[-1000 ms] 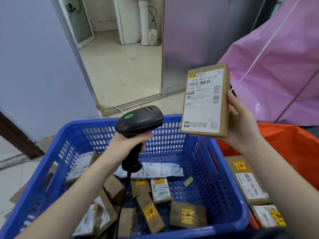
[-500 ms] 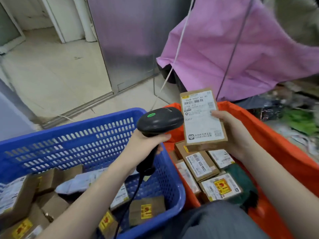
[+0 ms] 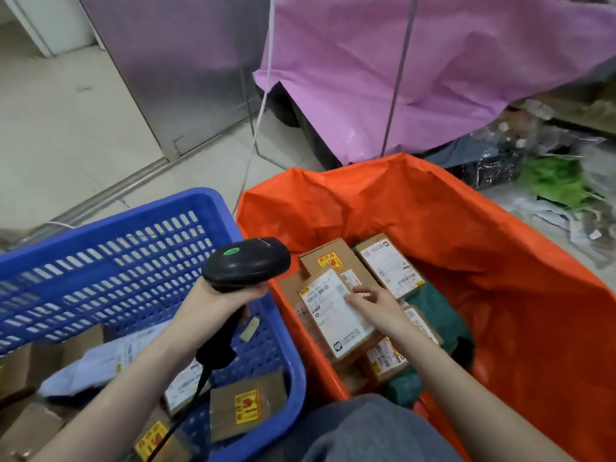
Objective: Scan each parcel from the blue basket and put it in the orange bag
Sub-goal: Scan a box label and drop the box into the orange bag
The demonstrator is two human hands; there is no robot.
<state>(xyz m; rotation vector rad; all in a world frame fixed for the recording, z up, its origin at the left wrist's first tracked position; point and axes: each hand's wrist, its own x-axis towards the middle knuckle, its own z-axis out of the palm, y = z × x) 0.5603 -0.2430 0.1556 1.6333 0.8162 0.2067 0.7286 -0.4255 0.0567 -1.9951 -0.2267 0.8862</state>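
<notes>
The parcel (image 3: pixel 340 316) lies label-up on the heap of boxes inside the orange bag (image 3: pixel 500 261); its white label carries barcodes and small print too blurred to read, with a dark square logo at its lower corner. The right hand (image 3: pixel 373 303) rests on that label with relaxed, nearly straight fingers, its grip closed round nothing. The left hand (image 3: pixel 213 303) has its grip wrapped round the handle of a black scanner (image 3: pixel 246 265), whose head shows a green oval mark and faint unreadable lettering. Its cable drops into the blue basket (image 3: pixel 133 228), where brown boxes with yellow-and-red stickers (image 3: pixel 247 405) and a pale mailer (image 3: pixel 100 365) lie, partly hidden by the left forearm. Neighbouring boxes in the bag bear similar stickers. Pink sheeting (image 3: pixel 416 68) hangs behind; the clutter at right is hard to make out.
</notes>
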